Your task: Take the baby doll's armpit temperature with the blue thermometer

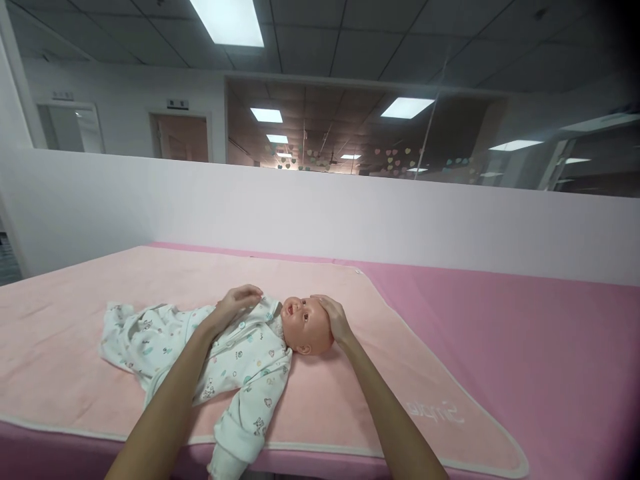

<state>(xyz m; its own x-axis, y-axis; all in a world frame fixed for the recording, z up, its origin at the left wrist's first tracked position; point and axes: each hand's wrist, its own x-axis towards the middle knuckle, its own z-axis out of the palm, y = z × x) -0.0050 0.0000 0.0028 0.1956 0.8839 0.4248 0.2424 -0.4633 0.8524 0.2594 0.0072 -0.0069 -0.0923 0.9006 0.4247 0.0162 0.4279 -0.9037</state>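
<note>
A baby doll (305, 327) lies on its back, its head to the right and its face turned upward. It wears a white long-sleeved baby suit (240, 360) with small animal prints, buttoned at the front. My left hand (239, 303) rests across the doll's upper chest, fingers stretched toward the far shoulder. At the crown of the doll's head, my right hand (334, 319) lies with its fingers laid over the top and forehead. The doll's near sleeve hangs toward the front edge, and its far arm is hidden.
Under the doll is a peach mat (390, 400) with a pale border, spread over a pink padded surface (525, 333). A low white wall (350, 213) with a window above runs along the back. The surface's front edge is close to my arms.
</note>
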